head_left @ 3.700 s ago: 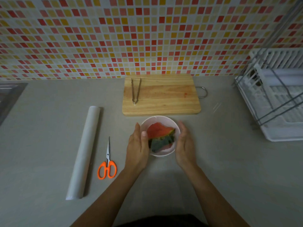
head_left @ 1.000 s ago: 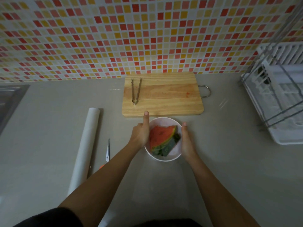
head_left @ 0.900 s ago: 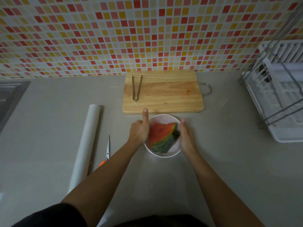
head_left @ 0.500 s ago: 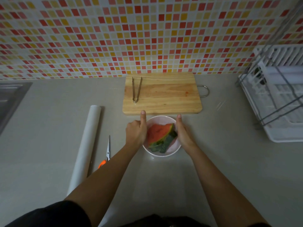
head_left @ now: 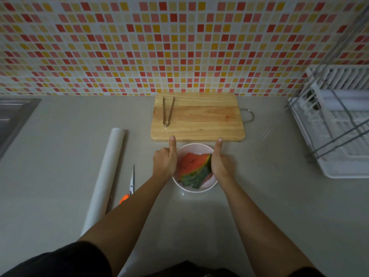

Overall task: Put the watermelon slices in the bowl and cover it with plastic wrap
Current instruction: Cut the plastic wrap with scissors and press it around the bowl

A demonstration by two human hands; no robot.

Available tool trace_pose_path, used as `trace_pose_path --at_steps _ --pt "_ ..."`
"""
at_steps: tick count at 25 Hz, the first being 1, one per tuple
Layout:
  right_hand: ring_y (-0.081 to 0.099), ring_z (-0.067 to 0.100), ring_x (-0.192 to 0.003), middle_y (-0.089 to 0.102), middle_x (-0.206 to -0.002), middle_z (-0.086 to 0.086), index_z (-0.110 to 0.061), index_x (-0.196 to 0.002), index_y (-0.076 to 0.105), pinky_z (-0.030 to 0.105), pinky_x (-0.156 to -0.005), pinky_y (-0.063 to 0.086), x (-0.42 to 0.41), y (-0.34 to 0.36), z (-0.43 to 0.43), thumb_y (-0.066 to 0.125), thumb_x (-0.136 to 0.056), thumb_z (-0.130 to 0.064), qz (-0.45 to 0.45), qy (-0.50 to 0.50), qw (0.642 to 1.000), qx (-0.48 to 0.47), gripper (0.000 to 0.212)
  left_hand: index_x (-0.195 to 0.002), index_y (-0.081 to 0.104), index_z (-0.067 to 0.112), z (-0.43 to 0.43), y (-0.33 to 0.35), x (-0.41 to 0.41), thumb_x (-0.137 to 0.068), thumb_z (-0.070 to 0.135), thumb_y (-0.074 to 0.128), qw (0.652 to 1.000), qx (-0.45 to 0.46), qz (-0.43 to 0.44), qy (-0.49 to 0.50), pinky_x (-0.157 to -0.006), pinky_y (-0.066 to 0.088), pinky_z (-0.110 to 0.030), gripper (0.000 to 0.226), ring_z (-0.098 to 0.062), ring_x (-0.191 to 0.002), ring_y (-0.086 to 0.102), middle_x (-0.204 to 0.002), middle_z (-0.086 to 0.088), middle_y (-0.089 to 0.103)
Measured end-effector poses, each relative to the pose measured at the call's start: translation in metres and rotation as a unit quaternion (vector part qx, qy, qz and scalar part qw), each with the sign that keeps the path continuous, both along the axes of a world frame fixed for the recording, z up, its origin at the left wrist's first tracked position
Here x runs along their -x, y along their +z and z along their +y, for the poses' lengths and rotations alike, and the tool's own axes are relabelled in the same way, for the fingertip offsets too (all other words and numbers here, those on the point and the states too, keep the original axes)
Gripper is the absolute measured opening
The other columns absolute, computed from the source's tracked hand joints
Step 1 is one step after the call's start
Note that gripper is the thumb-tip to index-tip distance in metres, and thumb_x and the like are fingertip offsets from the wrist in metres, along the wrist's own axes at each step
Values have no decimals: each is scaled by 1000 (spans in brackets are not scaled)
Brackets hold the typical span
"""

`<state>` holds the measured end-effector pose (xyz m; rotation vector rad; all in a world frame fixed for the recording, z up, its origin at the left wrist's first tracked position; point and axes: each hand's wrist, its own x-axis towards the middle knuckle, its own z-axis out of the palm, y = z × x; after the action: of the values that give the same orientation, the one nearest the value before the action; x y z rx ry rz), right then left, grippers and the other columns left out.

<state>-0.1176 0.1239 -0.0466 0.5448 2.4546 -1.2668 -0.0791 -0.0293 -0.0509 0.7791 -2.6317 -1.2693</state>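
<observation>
A white bowl (head_left: 196, 148) stands on the grey counter just in front of the cutting board. Watermelon slices (head_left: 192, 166), red flesh with dark green rind, lie inside it. My left hand (head_left: 164, 161) presses against the bowl's left side, fingers curled, thumb pointing away from me. My right hand (head_left: 220, 161) clasps the right side the same way. A faint clear film seems to lie over the bowl and the counter in front of it; I cannot tell for sure. The plastic wrap roll (head_left: 105, 176) lies to the left.
Orange-handled scissors (head_left: 130, 182) lie between the roll and my left arm. A wooden cutting board (head_left: 199, 120) with metal tongs (head_left: 167, 111) sits behind the bowl. A white dish rack (head_left: 339, 124) stands at the right, a sink (head_left: 12, 116) at the far left.
Both hands have slid a little farther along the bowl's sides, thumbs now stretched toward the cutting board. The bowl has stayed in place.
</observation>
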Motion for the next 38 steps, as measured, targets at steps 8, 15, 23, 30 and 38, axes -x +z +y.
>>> trace_pose_path --at_steps 8,15,23,30,38 --pt "64 29 -94 68 -96 9 -17 -89 67 36 -80 47 -1 4 19 1 -70 -84 78 92 986 112 96 -63 63 17 8 4 -43 -94 59 13 929 -289 25 231 -94 48 -47 72 -31 -85 65 -76 -9 68" --pt "65 18 -70 71 -78 8 -14 -82 68 33 -67 48 -20 -9 24 -2 -67 -85 120 29 985 118 100 -141 39 8 13 8 -72 -99 51 2 866 -485 88 85 -111 26 -31 71 -18 -134 40 -146 -6 43" --pt "60 25 -104 64 -114 15 -21 -112 61 33 -84 49 -33 -21 4 11 -98 -48 108 -44 925 363 59 -114 64 26 43 -2 -67 -101 44 18 818 -552 160 19 -77 54 -22 51 -9 -101 66 -106 5 72" --pt "62 28 -109 67 -113 16 -17 -101 67 46 -103 44 -22 -18 9 10 -85 -71 6 -17 933 358 80 -127 53 10 38 -2 -61 -100 49 8 774 -617 135 51 -74 57 -33 66 -23 -103 66 -112 -11 68" --pt "59 21 -106 66 -112 5 -21 -109 60 38 -99 42 -16 -7 22 7 -68 -87 42 85 956 276 94 -115 57 12 30 -4 -72 -98 54 18 868 -433 52 238 -98 44 -30 60 -22 -110 57 -128 -10 57"
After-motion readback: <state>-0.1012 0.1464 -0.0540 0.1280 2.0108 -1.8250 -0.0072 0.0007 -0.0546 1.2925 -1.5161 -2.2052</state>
